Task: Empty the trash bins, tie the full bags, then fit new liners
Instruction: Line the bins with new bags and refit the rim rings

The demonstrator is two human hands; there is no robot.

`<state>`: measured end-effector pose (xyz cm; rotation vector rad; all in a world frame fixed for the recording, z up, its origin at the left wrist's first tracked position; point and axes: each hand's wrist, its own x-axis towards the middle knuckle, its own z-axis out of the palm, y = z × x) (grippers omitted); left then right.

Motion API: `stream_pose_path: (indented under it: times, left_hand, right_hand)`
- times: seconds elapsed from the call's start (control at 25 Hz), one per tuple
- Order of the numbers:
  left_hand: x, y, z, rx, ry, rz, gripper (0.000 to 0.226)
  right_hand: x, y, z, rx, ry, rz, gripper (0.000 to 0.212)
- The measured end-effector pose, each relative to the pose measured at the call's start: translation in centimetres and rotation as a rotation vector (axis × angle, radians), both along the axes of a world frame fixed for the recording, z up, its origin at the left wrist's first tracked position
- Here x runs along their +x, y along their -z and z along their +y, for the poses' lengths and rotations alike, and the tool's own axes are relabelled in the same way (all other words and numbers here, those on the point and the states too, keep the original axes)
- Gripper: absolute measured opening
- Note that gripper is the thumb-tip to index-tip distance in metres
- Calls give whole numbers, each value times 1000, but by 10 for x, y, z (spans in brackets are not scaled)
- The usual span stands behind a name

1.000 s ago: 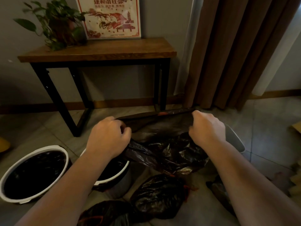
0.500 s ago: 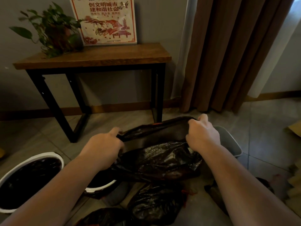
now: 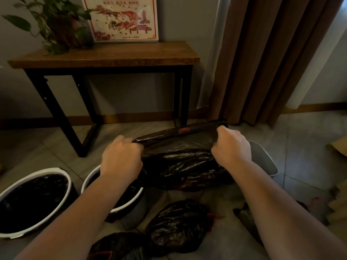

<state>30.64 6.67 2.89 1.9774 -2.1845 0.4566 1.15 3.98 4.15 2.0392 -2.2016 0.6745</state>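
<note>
A black trash liner (image 3: 180,156) is stretched between both hands above the floor. My left hand (image 3: 121,158) grips its left top edge, and my right hand (image 3: 231,147) grips the right top corner. Behind the right hand stands a grey bin (image 3: 262,158), mostly hidden by the bag and my arm. Two white-rimmed round bins with black liners stand at the left: one (image 3: 33,201) at the far left, another (image 3: 116,207) under my left forearm. Two tied full black bags (image 3: 178,228) (image 3: 120,248) lie on the floor near me.
A wooden console table (image 3: 105,57) with black legs stands against the wall, bearing a potted plant (image 3: 56,25) and a framed poster (image 3: 124,17). Brown curtains (image 3: 262,59) hang at the right. Another dark bag (image 3: 246,216) and cardboard (image 3: 338,147) lie at the right.
Both hands kept their grip on the liner and pulled its top edge tighter and slightly up. The view shifted a little.
</note>
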Motion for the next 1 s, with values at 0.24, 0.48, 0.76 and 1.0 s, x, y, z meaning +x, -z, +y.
stream_pose_path:
  times: [0.24, 0.48, 0.76, 1.0]
  left_hand:
    - [15, 9, -2, 126, -43, 14, 22]
    - [22, 13, 0, 205, -98, 178, 32]
    - [17, 0, 10, 57, -147, 106, 9]
    - [27, 6, 11, 217, -199, -4, 17]
  right_hand:
    - [3, -2, 3, 156, -188, 68, 38]
    - [7, -2, 4, 201, -169, 80, 18]
    - [18, 6, -1, -87, -103, -15, 25]
    - [15, 11, -2, 104, -191, 34, 12]
